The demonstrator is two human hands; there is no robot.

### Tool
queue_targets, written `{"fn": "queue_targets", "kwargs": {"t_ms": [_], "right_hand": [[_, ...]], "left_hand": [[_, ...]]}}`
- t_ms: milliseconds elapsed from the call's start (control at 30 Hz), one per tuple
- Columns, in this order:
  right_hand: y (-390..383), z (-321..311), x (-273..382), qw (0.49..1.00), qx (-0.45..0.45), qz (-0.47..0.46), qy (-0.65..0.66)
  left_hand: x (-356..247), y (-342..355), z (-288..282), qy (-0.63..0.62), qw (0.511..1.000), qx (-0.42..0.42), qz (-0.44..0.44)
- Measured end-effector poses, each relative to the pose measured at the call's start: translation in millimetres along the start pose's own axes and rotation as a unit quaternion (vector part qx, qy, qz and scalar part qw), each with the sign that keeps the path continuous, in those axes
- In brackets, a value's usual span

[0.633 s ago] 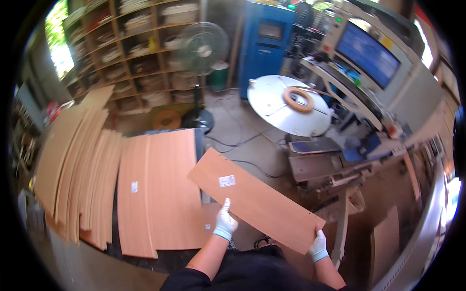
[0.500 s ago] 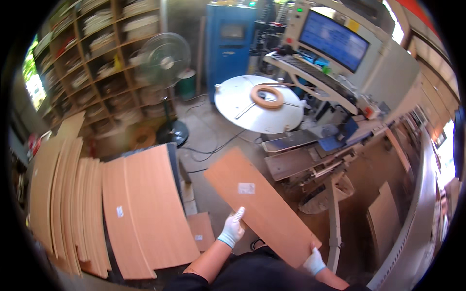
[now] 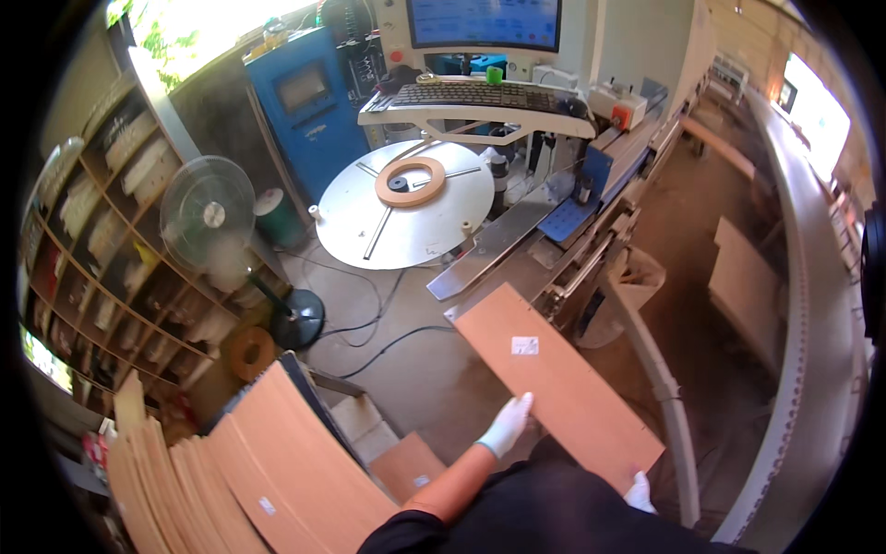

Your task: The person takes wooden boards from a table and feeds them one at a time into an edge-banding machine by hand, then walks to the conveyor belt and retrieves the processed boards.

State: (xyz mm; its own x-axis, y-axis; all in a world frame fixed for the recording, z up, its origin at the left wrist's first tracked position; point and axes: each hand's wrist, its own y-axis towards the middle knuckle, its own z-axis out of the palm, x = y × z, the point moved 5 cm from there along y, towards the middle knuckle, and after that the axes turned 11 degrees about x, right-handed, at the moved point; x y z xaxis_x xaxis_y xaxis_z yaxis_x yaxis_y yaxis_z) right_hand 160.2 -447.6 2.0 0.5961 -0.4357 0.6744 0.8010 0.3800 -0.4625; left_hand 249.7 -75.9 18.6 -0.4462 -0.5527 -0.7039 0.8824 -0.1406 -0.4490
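A long rectangular wood-coloured panel [image 3: 568, 392] with a white label is held in front of me, slanting from upper left to lower right. My left hand [image 3: 508, 423], in a white glove, grips its near long edge around the middle, thumb on top and the other fingers hidden beneath. At the panel's near right end my right hand [image 3: 640, 494], also gloved, holds the short edge; only part of that hand shows. The panel's far end lies close to the machine's metal rail [image 3: 489, 247].
Stacked panels [image 3: 295, 462] stand at lower left. A round white turntable [image 3: 346, 226] bears a roll of edging tape [image 3: 409, 182]. Beyond are a keyboard [image 3: 489, 94] and monitor [image 3: 484, 20]. A fan [image 3: 212, 217] stands left, with cables [image 3: 378, 319] across the floor. A long machine beam [image 3: 789, 305] runs along the right.
My view has turned right toward the machine. Both hands still hold the panel, which has come nearer to the machine's rail and away from the stacked panels.
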Motion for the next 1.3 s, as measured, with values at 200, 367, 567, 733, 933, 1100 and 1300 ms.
{"fn": "queue_targets", "kwargs": {"t_ms": [200, 367, 567, 733, 933, 1100, 1300], "right_hand": [[65.7, 17.0, 34.7, 0.992, -0.066, 0.004, 0.104], [103.4, -5.7, 78.1, 0.987, -0.094, 0.038, 0.127], [144.1, -12.2, 142.6, 0.968, -0.146, 0.093, 0.182], [176.8, -34.8, 192.3, 0.966, -0.203, 0.038, 0.155], [219.1, -51.1, 241.0, 0.971, -0.122, -0.002, 0.205], [247.5, -31.2, 305.1, 0.972, -0.13, -0.017, 0.193], [278.3, -79.7, 334.8, 0.966, -0.158, -0.112, 0.173]], "left_hand": [[-13.2, 62.3, -2.2, 0.139, 0.989, -0.035, -0.03], [-34.7, 96.9, 22.7, 0.16, 0.982, -0.041, -0.092], [-54.8, 163.5, 59.4, 0.16, 0.982, -0.027, -0.099], [-87.6, 208.2, 103.4, 0.109, 0.986, -0.01, -0.125], [-102.0, 265.8, 131.6, 0.135, 0.973, 0.031, -0.183], [-118.7, 312.1, 160.5, 0.13, 0.974, 0.026, -0.181], [-132.8, 342.0, 177.1, 0.134, 0.979, 0.011, -0.157]]}}
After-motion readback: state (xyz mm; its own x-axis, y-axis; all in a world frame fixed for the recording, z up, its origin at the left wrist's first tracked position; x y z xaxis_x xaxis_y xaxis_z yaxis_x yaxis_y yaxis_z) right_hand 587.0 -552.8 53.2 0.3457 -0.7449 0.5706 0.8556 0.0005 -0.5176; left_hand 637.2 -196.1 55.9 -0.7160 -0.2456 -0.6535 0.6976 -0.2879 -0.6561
